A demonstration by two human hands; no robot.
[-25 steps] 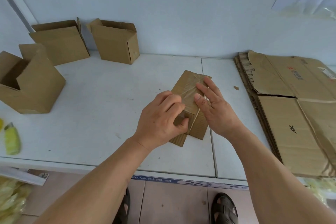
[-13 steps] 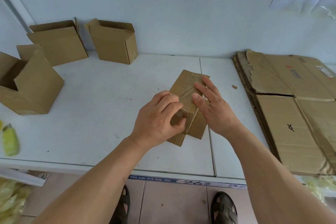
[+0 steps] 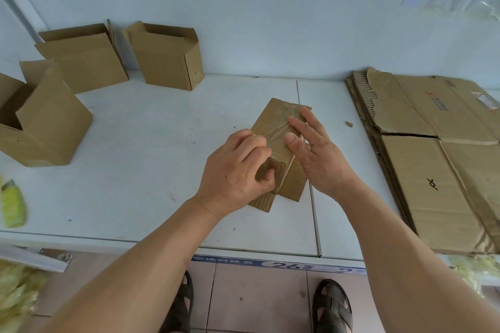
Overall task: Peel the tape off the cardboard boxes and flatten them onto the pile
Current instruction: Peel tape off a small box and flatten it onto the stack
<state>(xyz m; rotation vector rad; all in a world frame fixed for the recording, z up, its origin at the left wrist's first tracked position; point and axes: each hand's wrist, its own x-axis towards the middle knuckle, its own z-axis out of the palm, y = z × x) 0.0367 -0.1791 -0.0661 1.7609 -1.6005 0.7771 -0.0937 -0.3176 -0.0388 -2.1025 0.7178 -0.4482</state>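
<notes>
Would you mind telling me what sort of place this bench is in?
Probably a packing or stockroom bench: a pile of flattened cardboard lies on the white worktop, open empty boxes stand by the wall, and a numbered label strip runs along the front edge.

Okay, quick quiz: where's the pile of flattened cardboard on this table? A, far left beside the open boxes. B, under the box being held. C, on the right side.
C: the pile of flattened cardboard lies on the table's right side, apart from the box under both hands.

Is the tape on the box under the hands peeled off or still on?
Still on: clear tape lies wrinkled along the top of the box, with no lifted end visible.
</notes>
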